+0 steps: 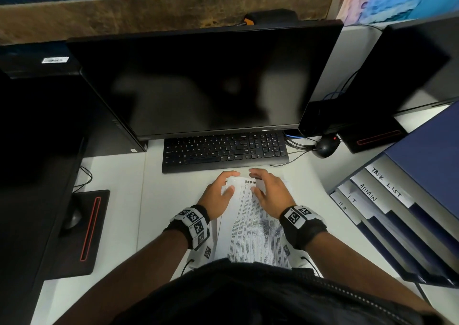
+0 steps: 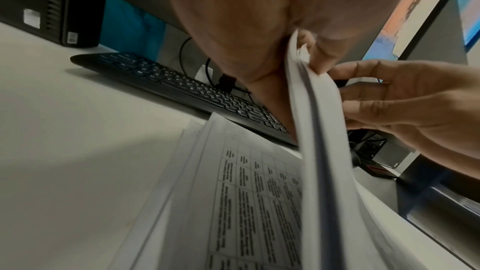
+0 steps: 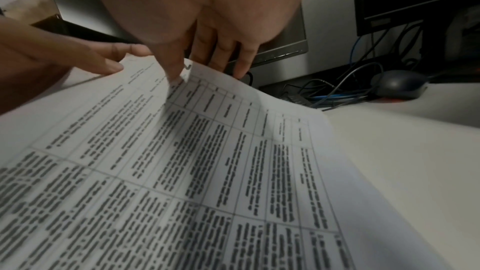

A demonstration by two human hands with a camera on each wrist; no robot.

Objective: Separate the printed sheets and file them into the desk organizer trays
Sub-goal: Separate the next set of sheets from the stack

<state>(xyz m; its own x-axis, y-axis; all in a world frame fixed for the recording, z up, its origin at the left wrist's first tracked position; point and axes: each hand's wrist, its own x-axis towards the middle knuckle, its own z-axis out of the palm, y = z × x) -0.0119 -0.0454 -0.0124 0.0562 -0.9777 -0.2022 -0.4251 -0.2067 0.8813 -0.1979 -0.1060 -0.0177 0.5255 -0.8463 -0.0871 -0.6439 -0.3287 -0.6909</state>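
While the stack of printed sheets [image 1: 250,228] lay on the white desk [image 1: 119,213] just in front of the keyboard [image 1: 224,151], both hands worked at its far end, the end nearest the keyboard. The left hand [image 1: 219,195] pinched several upper sheets [image 2: 315,110] between thumb and curled fingers and held them raised off the pages below, probably to open a gap so one sheet could be peeled away. The right hand [image 1: 269,193] had its thumb pressed on the top page beside a handwritten heading that seemed to read "ADMIN"; its fingers [image 3: 228,56] reached past the paper's far edge, slightly bent, and whether they gripped the sheet from beneath could not be told. That heading likely decided where the page belonged. The desk organizer [image 1: 397,215], a dark blue rack of slanted trays, stood to the right of the keyboard and nearer the person, with tabs marked HR, IT, ADMIN and TASK LIST; no sheet from the stack had reached it yet. Behind the keyboard rose a dark monitor [image 1: 198,81], and a black mouse [image 1: 326,147] sat among cables just to the right of the keyboard. Left of the keyboard stood a black computer case [image 2: 52,3]. The desk looked smooth, so loose pages would slide easily.
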